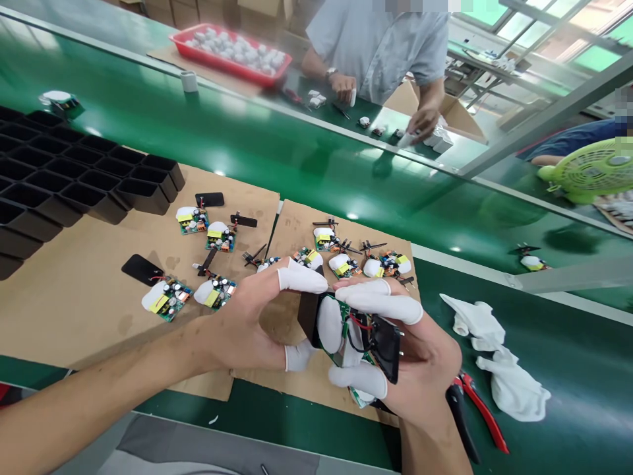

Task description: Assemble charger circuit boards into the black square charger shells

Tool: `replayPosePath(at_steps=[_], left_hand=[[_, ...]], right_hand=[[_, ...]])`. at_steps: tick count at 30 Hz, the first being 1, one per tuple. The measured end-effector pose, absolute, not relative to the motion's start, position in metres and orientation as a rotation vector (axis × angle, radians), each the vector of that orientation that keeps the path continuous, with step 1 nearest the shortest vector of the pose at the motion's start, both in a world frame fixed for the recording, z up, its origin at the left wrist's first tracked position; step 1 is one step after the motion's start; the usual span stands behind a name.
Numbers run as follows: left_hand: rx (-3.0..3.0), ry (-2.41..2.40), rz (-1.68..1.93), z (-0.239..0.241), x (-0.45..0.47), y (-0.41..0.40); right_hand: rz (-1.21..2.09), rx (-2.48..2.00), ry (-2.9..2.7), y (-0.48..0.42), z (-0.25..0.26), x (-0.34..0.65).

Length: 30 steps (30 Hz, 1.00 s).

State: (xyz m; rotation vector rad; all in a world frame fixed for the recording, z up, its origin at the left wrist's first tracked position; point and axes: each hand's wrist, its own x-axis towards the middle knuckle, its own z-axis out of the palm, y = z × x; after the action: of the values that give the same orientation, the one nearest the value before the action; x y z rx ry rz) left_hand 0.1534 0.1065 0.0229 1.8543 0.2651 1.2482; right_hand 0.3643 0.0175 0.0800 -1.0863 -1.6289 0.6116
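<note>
My left hand [262, 313], with white finger cots on its fingertips, grips a black plastic case [308, 318] between thumb and fingers. A green circuit board [341, 349] with a white pad sits at the case's open end; how deep it reaches inside is hidden. My right hand [420, 349], also in finger cots, holds the board from the other side. Red and black wires join the board to a black end cover [386, 346] with metal pins, which lies within my right hand's grasp. Another board is partly visible beneath that hand.
Several wired boards [168, 298] lie on cardboard [89, 290]. Black cases [99, 173] stand in rows at the left. Right of my hands are red-handled pliers [482, 409] and white gloves [517, 389]. Across the green belt [277, 158], a co-worker handles small parts near a red tray [279, 79].
</note>
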Motion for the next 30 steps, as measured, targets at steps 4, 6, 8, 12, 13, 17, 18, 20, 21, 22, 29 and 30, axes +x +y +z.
replayPosePath(at_steps=[4,6,8,12,13,17,18,20,21,22,29,30], left_hand=[[1.866,0.268,1.245,0.0233,0.1527,0.1066],[1.858,0.265,1.245,0.0235,0.1527,0.1066],[1.854,0.266,1.243,0.0235,0.153,0.1067],[1.854,0.262,1.237,0.023,0.1532,0.1071],[1.856,0.257,1.238,0.0228,0.1533,0.1071],[1.855,0.25,1.253,0.0223,0.1536,0.1069],[1.853,0.252,1.253,0.0221,0.1537,0.1069],[1.853,0.25,1.251,0.0218,0.1539,0.1069],[1.854,0.248,1.251,0.0215,0.1541,0.1071],[1.856,0.246,1.251,0.0213,0.1542,0.1072],[1.857,0.244,1.253,0.0195,0.1555,0.1084],[1.857,0.244,1.251,0.019,0.1558,0.1084]], right_hand=[[0.614,-1.06,-1.642,0.0173,0.0782,0.366],[0.613,-1.057,-1.641,0.0168,0.077,0.3668],[0.614,-1.056,-1.634,0.0163,0.0761,0.3669],[0.64,-1.052,-1.628,0.016,0.0766,0.3659],[0.647,-1.055,-1.629,0.016,0.0772,0.3657],[0.653,-1.058,-1.632,0.016,0.0787,0.366],[0.652,-1.056,-1.631,0.016,0.0785,0.3661],[0.652,-1.053,-1.625,0.0163,0.0771,0.3663],[0.652,-1.053,-1.623,0.0165,0.0762,0.3664],[0.653,-1.053,-1.622,0.0166,0.0754,0.3664],[0.657,-1.078,-1.617,0.0149,0.0744,0.3672],[0.658,-1.083,-1.617,0.0146,0.0745,0.3673]])
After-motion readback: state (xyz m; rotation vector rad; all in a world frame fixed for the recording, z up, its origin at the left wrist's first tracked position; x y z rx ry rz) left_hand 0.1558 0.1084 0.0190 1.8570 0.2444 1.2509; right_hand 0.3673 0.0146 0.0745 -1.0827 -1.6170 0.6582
